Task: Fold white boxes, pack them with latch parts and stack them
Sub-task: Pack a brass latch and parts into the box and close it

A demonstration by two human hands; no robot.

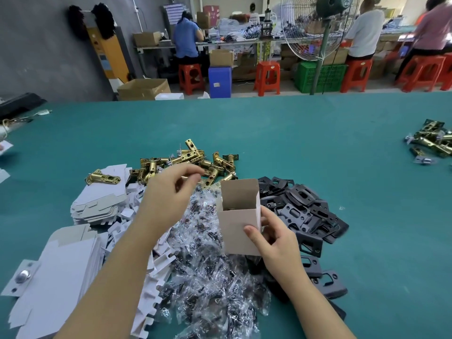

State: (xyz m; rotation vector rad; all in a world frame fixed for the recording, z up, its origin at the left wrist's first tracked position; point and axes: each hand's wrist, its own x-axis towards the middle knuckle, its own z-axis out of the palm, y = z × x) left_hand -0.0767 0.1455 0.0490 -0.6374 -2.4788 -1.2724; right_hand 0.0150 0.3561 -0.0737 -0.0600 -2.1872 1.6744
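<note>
My right hand point(275, 238) grips an upright white box point(238, 228) with its top flaps open; a brass part shows inside it. My left hand point(171, 189) hovers left of the box, over the brass latches point(190, 160), fingers loosely curled, with nothing visibly held. Clear bags of screws point(208, 270) lie under both hands. Black strike plates point(305, 211) are heaped right of the box. Flat white box blanks point(97, 204) are stacked at the left, one brass latch point(102, 177) on top.
The green table point(269, 133) stretches ahead. A second heap of brass latches point(433, 140) lies at the far right. More flat blanks point(56, 270) sit near the left front. Beyond the table are a fan, stools, cartons and seated people.
</note>
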